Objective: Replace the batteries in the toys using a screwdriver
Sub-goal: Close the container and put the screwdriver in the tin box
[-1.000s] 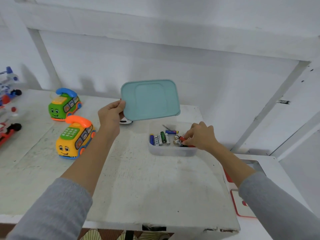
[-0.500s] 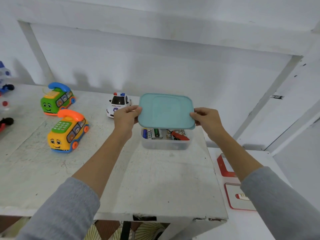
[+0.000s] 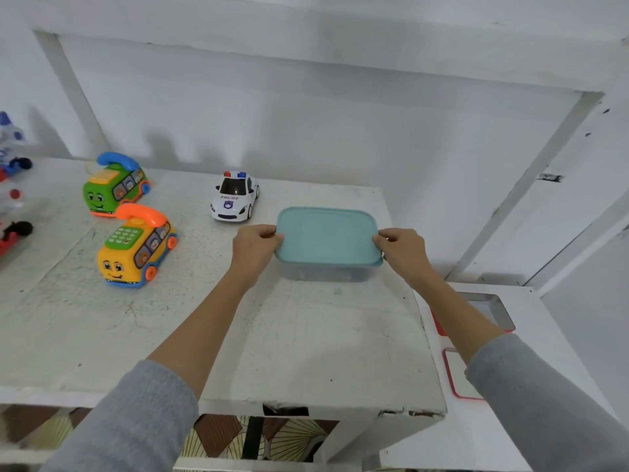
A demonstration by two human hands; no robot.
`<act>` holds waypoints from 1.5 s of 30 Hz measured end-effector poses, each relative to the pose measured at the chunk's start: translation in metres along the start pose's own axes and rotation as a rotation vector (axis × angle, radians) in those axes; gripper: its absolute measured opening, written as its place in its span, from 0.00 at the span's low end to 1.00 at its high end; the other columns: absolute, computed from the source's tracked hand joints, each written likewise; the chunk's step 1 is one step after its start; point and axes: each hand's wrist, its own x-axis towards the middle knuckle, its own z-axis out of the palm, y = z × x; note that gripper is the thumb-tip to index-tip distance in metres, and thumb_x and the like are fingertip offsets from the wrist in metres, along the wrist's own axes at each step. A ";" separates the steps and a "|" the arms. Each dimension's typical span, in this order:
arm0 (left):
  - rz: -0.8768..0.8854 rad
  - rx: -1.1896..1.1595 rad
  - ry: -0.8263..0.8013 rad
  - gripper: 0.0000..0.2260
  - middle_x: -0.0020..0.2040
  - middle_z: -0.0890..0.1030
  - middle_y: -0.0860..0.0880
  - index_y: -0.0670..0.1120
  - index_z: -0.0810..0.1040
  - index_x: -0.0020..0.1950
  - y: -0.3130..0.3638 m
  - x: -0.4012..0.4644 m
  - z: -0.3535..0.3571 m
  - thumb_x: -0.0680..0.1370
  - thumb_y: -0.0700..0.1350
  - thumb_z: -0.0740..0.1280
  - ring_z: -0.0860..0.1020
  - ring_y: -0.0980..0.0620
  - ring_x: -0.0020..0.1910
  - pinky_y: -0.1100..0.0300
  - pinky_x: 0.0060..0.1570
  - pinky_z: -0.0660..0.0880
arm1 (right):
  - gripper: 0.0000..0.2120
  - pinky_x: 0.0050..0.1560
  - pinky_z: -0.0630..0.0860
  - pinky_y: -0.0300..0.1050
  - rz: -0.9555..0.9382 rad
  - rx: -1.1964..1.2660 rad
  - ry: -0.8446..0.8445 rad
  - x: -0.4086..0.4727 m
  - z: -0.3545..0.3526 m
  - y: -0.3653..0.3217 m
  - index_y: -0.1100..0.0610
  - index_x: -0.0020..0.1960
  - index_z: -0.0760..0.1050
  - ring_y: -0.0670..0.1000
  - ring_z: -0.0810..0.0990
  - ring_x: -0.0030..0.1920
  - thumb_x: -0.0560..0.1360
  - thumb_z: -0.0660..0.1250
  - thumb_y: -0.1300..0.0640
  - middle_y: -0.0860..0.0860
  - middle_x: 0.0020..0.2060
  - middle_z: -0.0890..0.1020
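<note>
A teal lid (image 3: 326, 235) lies on top of a clear plastic box (image 3: 325, 272), which stands on the white table (image 3: 204, 335) near its far right corner. The lid covers the box fully, so what is inside cannot be seen; only the cloudy front wall of the box shows under the lid's edge.

The left hand (image 3: 254, 248) is at the left edge of the lid. Its fingers are curled and pinch the rim of the lid at the left side. The right hand (image 3: 401, 248) is at the right edge and pinches the rim there in the same way, with curled fingers on top of the edge. So the lid and the box lie directly between the two hands, and both hands touch the lid. Both forearms reach forward over the table, with grey sleeves pushed up.

A white police car toy (image 3: 235, 195) stands just behind the left hand, a little to the left of the box. Further left stands a yellow bus phone toy (image 3: 136, 248) with an orange handset, and behind it a green bus phone toy (image 3: 114, 185) with a blue handset. Both are well apart from the hands. At the far left edge more toys are partly visible, but they are cut off by the frame.
</note>
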 end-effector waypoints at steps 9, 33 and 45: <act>-0.029 -0.066 -0.055 0.13 0.50 0.81 0.44 0.39 0.77 0.63 -0.013 0.004 0.002 0.79 0.39 0.65 0.79 0.48 0.46 0.60 0.44 0.78 | 0.14 0.26 0.69 0.30 0.025 0.173 -0.115 0.002 0.006 0.014 0.60 0.63 0.72 0.46 0.71 0.33 0.80 0.57 0.59 0.50 0.36 0.74; 0.112 0.012 -0.292 0.18 0.36 0.68 0.48 0.48 0.68 0.72 -0.019 0.028 0.000 0.82 0.43 0.61 0.68 0.54 0.31 0.68 0.27 0.67 | 0.21 0.34 0.71 0.30 -0.085 -0.008 -0.187 0.022 0.013 0.010 0.50 0.70 0.62 0.49 0.74 0.45 0.79 0.58 0.48 0.53 0.56 0.74; 0.068 0.033 -0.369 0.16 0.36 0.68 0.48 0.49 0.69 0.70 -0.016 0.036 -0.004 0.82 0.42 0.60 0.66 0.54 0.31 0.65 0.28 0.65 | 0.18 0.40 0.69 0.40 -0.084 -0.165 -0.266 0.027 0.012 0.006 0.51 0.69 0.61 0.53 0.74 0.47 0.80 0.54 0.48 0.53 0.52 0.72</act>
